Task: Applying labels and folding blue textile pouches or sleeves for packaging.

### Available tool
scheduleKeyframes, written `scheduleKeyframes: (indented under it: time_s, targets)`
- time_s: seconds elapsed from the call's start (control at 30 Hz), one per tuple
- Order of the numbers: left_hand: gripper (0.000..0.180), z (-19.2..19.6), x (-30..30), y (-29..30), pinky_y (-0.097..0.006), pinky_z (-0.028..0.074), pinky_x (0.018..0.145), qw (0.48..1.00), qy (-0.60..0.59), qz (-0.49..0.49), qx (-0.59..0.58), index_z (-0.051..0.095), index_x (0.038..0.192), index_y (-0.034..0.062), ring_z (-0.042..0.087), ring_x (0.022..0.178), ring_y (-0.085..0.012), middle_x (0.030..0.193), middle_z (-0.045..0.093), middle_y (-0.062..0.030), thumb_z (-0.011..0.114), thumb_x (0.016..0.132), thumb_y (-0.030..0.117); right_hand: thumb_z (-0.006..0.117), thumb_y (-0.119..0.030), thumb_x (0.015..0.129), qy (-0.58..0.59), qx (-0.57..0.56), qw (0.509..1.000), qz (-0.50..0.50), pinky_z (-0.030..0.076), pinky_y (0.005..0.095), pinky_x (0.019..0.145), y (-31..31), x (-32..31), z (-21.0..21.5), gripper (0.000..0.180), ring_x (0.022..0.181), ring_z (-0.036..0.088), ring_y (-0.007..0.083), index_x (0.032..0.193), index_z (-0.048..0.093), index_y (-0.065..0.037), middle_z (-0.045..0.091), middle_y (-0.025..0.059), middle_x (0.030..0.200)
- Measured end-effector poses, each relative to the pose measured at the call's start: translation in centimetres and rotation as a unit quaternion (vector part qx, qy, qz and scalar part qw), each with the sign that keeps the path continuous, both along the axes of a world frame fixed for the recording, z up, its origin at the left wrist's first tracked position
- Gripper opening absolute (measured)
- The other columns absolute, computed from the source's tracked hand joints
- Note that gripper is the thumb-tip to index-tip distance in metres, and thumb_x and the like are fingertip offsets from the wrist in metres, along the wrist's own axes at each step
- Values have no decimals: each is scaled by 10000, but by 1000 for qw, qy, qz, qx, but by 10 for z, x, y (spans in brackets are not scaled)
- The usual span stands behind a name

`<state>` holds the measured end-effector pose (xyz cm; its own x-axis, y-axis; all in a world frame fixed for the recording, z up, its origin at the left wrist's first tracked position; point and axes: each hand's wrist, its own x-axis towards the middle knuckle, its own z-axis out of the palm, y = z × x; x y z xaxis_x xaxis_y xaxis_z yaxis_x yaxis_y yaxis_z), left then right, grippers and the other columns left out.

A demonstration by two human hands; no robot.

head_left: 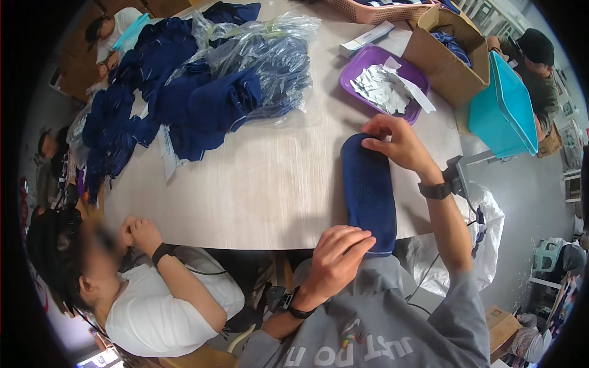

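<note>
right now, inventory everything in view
table: 1, pale wood, centre
sock-like piece: 1, navy, table's near edge
fabric pile: uncounted, navy, table's left
plastic: uncounted, clear, around some fabric
tray: 1, purple, table's right
paper slips: many, white, in tray
carton: 1, brown, right of tray
bin: 1, turquoise, right of carton
basket: 1, pink, far edge
people: at least four, varied clothing, both sides
background clutter: uncounted, mixed colours, right
left grip: 1, bare, piece's near end
right grip: 1, bare, piece's far end

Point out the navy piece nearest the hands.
The long, round-ended navy piece, right hand at its far end, left hand at its near end; unlike the navy heap farther left, it lies flat and alone.
</note>
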<state>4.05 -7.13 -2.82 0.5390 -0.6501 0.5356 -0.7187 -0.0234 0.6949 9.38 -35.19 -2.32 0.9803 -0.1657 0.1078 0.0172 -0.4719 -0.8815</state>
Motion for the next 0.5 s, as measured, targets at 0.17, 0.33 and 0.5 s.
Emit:
scheduleKeyframes:
  time_s: [0.17,0.33,0.5]
  targets:
    - [386,-13,-3,-8,-428,517,945,998,6,14,54,759,1063,31,679,1053,-279,1108,721,-76,761,695,-84,773,-108,904,20,5,998,-53,535,311,761,4,-4,-11,194,811,661,131,1039,721,21,728,70,864]
    - [391,-14,-8,-12,-437,515,955,997,1,18,79,758,1064,31,677,1064,-283,1122,719,-74,772,687,-71,756,-109,919,22,18,997,-65,540,318,742,2,-2,-22,175,786,665,144,1034,725,19,732,92,861]
    - [399,-14,-12,-11,-438,515,961,994,-6,17,110,764,1086,44,669,1097,-281,1150,717,-70,789,698,-48,758,-141,906,-10,-18,997,-71,522,354,727,2,-3,-25,178,757,649,212,1027,734,-12,717,115,882]
